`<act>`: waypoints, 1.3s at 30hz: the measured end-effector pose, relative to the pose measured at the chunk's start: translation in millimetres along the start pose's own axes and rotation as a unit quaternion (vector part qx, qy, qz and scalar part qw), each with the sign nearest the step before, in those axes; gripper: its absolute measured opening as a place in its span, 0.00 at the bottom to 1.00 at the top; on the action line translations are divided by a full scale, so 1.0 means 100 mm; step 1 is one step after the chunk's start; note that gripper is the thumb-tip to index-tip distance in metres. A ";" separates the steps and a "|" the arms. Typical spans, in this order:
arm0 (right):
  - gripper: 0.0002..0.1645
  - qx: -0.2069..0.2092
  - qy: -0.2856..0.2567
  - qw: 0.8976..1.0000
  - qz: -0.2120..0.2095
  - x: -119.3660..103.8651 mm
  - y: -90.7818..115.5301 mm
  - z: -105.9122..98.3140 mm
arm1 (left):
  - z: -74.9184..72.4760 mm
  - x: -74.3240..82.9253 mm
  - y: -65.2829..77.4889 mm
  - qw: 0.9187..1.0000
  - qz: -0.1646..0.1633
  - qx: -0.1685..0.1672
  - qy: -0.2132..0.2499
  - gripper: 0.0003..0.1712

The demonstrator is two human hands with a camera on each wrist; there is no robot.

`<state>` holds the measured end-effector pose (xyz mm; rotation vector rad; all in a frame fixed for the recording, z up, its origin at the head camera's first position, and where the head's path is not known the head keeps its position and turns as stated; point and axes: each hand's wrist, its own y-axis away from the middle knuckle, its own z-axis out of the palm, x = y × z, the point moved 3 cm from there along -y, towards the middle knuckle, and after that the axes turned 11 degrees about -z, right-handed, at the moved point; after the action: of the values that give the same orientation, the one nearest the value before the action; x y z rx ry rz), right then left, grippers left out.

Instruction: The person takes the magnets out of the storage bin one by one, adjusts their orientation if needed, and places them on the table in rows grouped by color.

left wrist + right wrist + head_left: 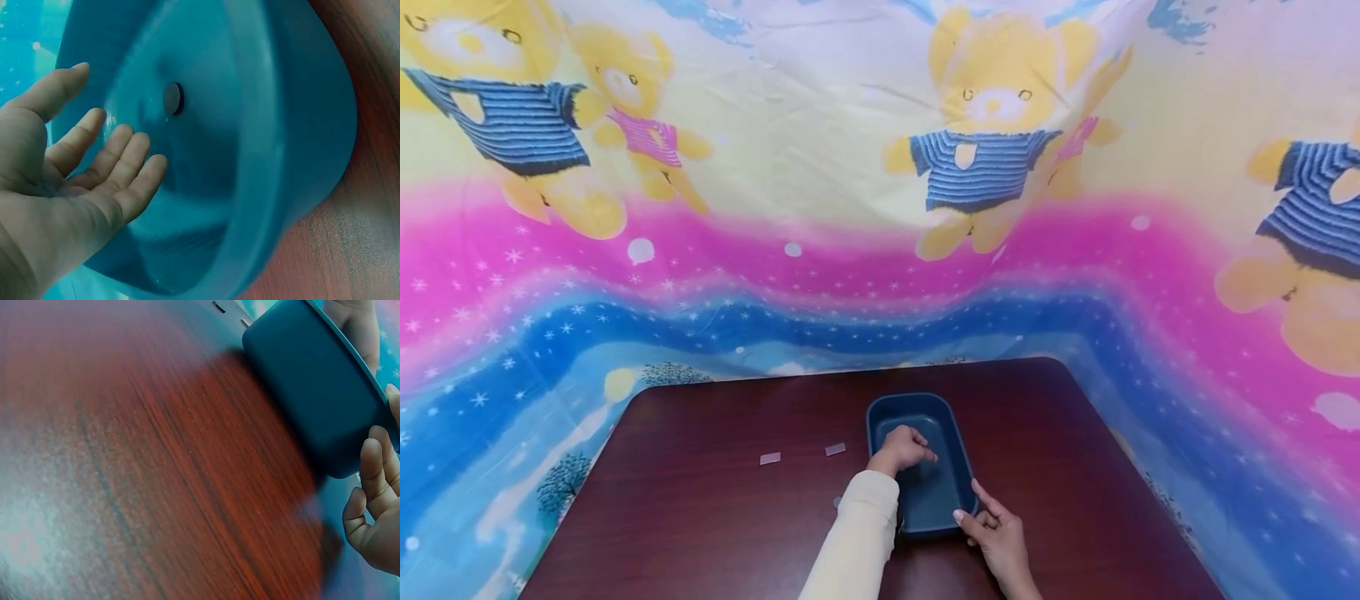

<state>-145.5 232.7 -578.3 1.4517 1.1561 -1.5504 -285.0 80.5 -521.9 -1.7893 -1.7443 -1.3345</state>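
Observation:
A dark blue rectangular tray (962,442) stands on the table. My left hand (904,446) is over its inside, with fingers loosely bent and nothing between them; the left wrist view shows this hand (94,169) palm up. In that view a small dark round disc (173,99) appears inside the tray, beyond the fingertips; I cannot tell whether it touches the floor. My right hand (998,537) holds the tray's near right corner, thumb at the rim and fingers against the outer wall. The right wrist view shows those fingers (373,469) at the tray wall (306,381).
Two small pale rectangular pieces, one (771,458) farther left and one (835,449) nearer the tray, lie on the dark red wood-grain table (715,517). A small round piece (837,502) shows beside the cream left sleeve (857,533). A bear-printed cloth (820,167) hangs around the table.

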 end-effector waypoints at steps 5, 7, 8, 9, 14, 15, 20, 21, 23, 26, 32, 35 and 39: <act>0.39 0.001 0.002 1.000 -0.005 0.00 0.00 0.00 | -0.02 -0.02 0.00 0.996 -0.006 0.015 -0.083 0.13; 0.39 0.002 0.002 1.000 -0.005 0.00 0.00 0.00 | -0.02 -0.03 0.00 0.992 -0.006 0.023 -0.126 0.15; 0.39 -0.001 0.005 1.000 -0.007 0.00 0.00 0.00 | -0.01 -0.03 0.00 0.989 -0.006 0.025 -0.143 0.15; 0.39 -0.001 0.006 1.000 -0.007 0.00 0.00 0.00 | 0.00 -0.04 -0.01 0.988 -0.007 0.027 -0.155 0.15; 0.39 -0.001 0.006 1.000 -0.012 -0.02 -0.01 0.00 | 0.04 -0.04 -0.03 0.982 -0.006 0.027 -0.184 0.16; 0.39 -0.001 0.004 1.000 -0.009 -0.02 -0.01 0.00 | 0.05 -0.04 -0.03 0.982 -0.007 0.027 -0.186 0.16; 0.40 -0.008 -0.009 1.000 0.002 -0.03 0.00 -0.01 | 0.09 -0.10 -0.06 0.982 -0.002 0.030 -0.188 0.17; 0.40 -0.009 -0.010 1.000 0.004 -0.02 0.00 -0.01 | 0.10 -0.12 -0.07 0.982 0.001 0.031 -0.184 0.18; 0.40 -0.011 -0.008 1.000 0.004 -0.02 0.00 -0.01 | 0.10 -0.14 -0.08 0.983 0.005 0.037 -0.178 0.19; 0.39 -0.010 -0.005 1.000 0.008 -0.01 -0.01 0.00 | 0.11 -0.16 -0.10 0.987 0.009 0.045 -0.157 0.16; 0.39 -0.012 -0.007 1.000 0.009 -0.01 -0.01 0.01 | 0.12 -0.21 -0.13 0.989 0.006 0.072 -0.125 0.10; 0.40 -0.013 -0.009 1.000 0.013 -0.02 0.00 0.01 | 0.13 -0.23 -0.13 0.991 -0.001 0.075 -0.113 0.09; 0.39 -0.009 -0.010 1.000 0.016 -0.02 0.00 0.00 | 0.15 -0.22 -0.13 0.992 0.001 0.067 -0.103 0.11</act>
<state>-145.5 233.0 -576.8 1.4333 1.1261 -1.5252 -287.2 81.1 -552.1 -1.9073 -1.8870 -1.0362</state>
